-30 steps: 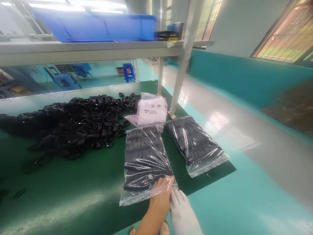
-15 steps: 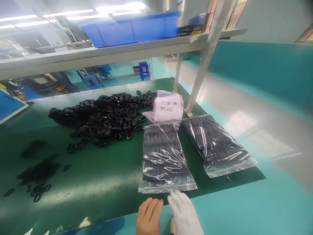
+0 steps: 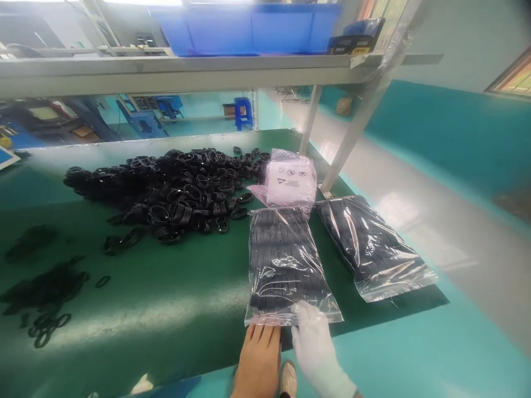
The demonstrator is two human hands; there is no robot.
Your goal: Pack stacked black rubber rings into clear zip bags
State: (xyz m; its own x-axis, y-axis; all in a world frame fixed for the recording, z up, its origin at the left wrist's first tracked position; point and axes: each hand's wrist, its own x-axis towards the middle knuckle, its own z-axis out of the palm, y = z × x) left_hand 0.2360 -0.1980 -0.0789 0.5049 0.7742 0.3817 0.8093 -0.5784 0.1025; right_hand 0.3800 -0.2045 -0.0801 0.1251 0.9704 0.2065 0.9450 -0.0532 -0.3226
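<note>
Clear plastic bag (image 3: 288, 262) of black bands (image 3: 280, 235) lay on the green surface (image 3: 166, 290), seal (image 3: 271, 321) nearest, probably for reach; bare left hand (image 3: 260, 356) and white-gloved right hand (image 3: 314, 340) touched it, fingers close-set, grip unclear.

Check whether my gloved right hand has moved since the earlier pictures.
Yes, forward: judged against the green tabletop, your right hand reaches farther in past the front edge, fingertips now over the left zip bag.

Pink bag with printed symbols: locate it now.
In the head view, the pink bag lies just right of centre on the green table, between the pile of black loops and the nearer metal post, just beyond the left clear bag.
</note>
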